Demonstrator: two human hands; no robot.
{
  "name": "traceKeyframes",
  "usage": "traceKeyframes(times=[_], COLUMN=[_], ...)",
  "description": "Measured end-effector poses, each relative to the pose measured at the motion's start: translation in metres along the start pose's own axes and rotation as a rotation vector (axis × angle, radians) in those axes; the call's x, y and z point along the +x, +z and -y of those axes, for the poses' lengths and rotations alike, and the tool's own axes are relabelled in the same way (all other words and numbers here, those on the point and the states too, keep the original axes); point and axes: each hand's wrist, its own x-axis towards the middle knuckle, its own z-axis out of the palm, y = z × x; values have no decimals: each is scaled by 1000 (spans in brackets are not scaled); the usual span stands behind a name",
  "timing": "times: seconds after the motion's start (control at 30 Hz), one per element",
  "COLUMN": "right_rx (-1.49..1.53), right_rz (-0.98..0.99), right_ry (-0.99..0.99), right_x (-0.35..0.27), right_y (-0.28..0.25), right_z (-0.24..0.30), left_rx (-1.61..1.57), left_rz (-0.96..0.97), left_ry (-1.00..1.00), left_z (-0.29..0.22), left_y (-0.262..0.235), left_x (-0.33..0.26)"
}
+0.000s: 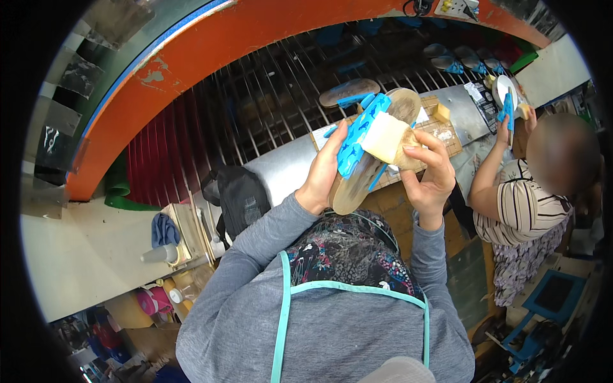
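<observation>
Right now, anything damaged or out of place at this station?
One thing: the orange arch has chipped paint near its upper left, with grey patches showing through. Otherwise nothing stands out. The left hand holds the sandal and the right hand presses a pale sponge block on it.

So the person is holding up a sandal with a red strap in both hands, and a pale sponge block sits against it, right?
Not quite: the strap is bright blue with a darker pattern, not red. The head view shows it. The rest holds: left hand and right hand hold up the sandal, with the pale sponge block against it.
</observation>
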Motion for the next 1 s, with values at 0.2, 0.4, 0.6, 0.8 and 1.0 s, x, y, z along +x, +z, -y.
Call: traceKeyframes(times=[0.2, 0.4, 0.6, 0.8, 1.0], right_rx=[6, 36, 31, 109, 122], right_rz=[59, 110, 148, 234, 55], right_ry=[5, -3, -14, 7, 44], right_x=[-6, -7, -10, -8, -8], right_y=[3, 12, 15, 8, 19], right_z=[1, 1, 8, 10, 0], left_rx=[-72, -97, -44, -66, -114], left_rz=[18, 16, 10, 39, 28], left_ry=[-4, 61, 104, 93, 87], left_z=[-1, -8, -14, -17, -16], left_y=[-7, -10, -3, -7, -11], left_x=[8, 26, 32, 30, 33])
